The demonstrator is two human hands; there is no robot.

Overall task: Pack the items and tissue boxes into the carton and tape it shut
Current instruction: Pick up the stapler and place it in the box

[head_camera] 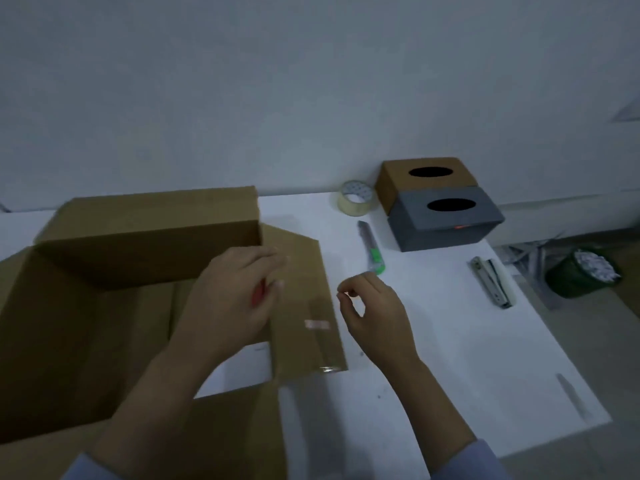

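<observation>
Nearest the viewer, two bare forearms in pale blue sleeves reach forward over a white table [450, 341]. The left hand [235, 299] hovers above the right edge of a large open brown cardboard carton [104, 323], its fingers curled around a small red object [258, 292] that is mostly hidden; what it is cannot be told. The right hand [374, 313] hangs over the table just beside the carton, thumb and forefinger pressed together at the tips, with nothing visible between them.

The carton sits at the left, all its flaps open; the right flap [304, 306] lies flat on the table, with a small strip of tape on it. The part of the carton's inside that shows holds nothing, so packing looks barely begun, and closing and taping are still to do.

Farther out, a utility knife with a green end [372, 247] lies on the table, and to the right a grey metal stapler [491, 282]. Beyond them, near the wall, stands a roll of clear packing tape [356, 199], and just beside it two tissue boxes touching each other: a grey one [446, 220] in front, a brown one [422, 178] behind. Both remain outside the carton.

Nothing blocks the path between the boxes and the carton. On the floor at the right stands a dark green waste bin [581, 275] full of paper.
</observation>
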